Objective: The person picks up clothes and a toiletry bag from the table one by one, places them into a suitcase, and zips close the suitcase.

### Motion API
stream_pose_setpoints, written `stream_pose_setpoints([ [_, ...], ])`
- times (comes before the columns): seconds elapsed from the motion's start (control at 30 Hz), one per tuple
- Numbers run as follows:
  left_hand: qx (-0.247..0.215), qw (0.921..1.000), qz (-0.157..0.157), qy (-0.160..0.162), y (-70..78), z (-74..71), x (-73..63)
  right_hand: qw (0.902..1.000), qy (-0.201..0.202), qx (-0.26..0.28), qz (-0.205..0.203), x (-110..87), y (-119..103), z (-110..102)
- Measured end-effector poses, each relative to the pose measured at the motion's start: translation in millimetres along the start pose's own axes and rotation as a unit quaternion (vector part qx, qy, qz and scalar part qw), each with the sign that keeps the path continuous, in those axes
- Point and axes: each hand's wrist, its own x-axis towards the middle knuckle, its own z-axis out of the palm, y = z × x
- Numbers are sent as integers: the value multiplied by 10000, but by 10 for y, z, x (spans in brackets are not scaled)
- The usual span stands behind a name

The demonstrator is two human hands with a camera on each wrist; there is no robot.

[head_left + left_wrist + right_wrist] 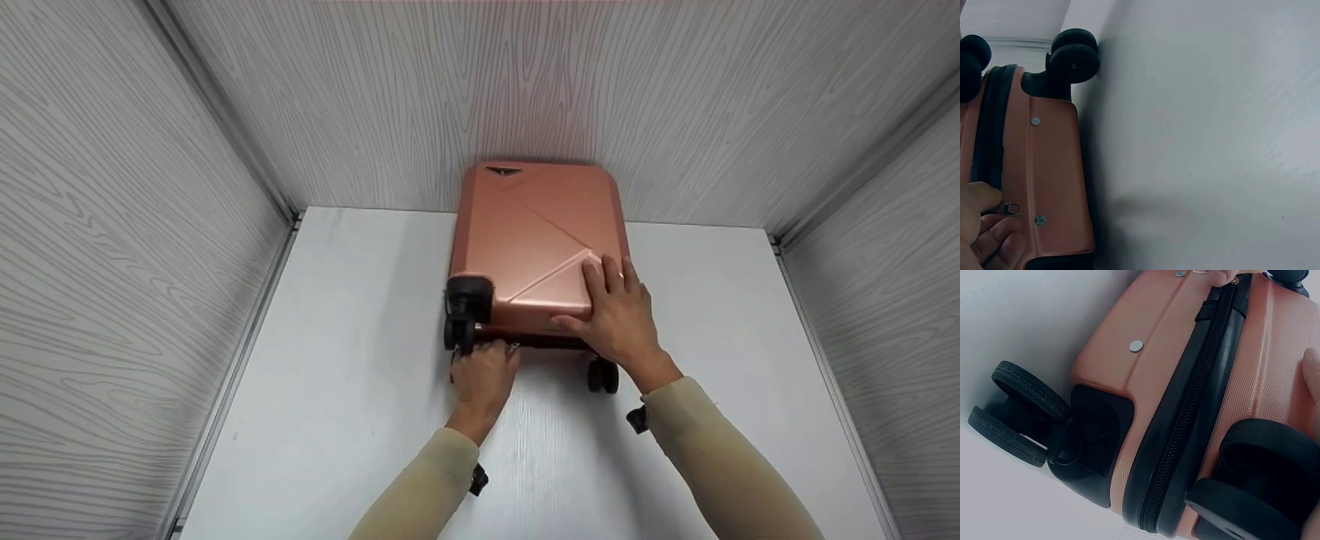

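Note:
A rose-pink hard-shell suitcase (pixel 536 225) lies flat, its wheeled end toward me. A black zipper (pixel 1189 410) runs along that end, its teeth closed in the stretch shown in the right wrist view. My left hand (pixel 486 375) is at the zipper near the left wheels; thumb and curled fingers pinch the zipper pull (pixel 1012 208), whose metal loop sticks out between them. My right hand (pixel 621 322) rests on the near right corner of the front shell, fingers spread and straight, thumb along the lower edge.
Black double wheels (pixel 602 375) jut out from the suitcase's near corners. The suitcase is on a white tabletop (pixel 360 360), close to the grey wood-grain back panel (pixel 375 105). Similar panels stand at left and right.

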Motion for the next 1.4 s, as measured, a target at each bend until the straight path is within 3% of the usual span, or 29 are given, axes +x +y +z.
stream_pose_setpoints([
  [0.2,-164,9987,326,347,-38,35,-15,10000,16,22,-5,-9,2,7],
  [0.43,-636,9962,553,235,-112,-5,-3,10000,3,0,-13,-1,13,9],
  [0.57,-685,9951,644,313,-131,-4,8,10000,4,-12,-25,0,13,7],
  [0.77,-595,9972,427,181,-110,22,-25,9999,84,-29,-105,-3,8,17],
  [0.97,-1028,9946,130,17,-102,56,-46,10000,72,-26,-56,-6,15,15],
  [1.17,-1560,9864,508,129,-137,63,-59,10000,-58,6,19,-3,16,-1],
  [1.4,-1670,9828,786,-16,-186,43,-69,10000,-57,32,18,3,6,2],
])
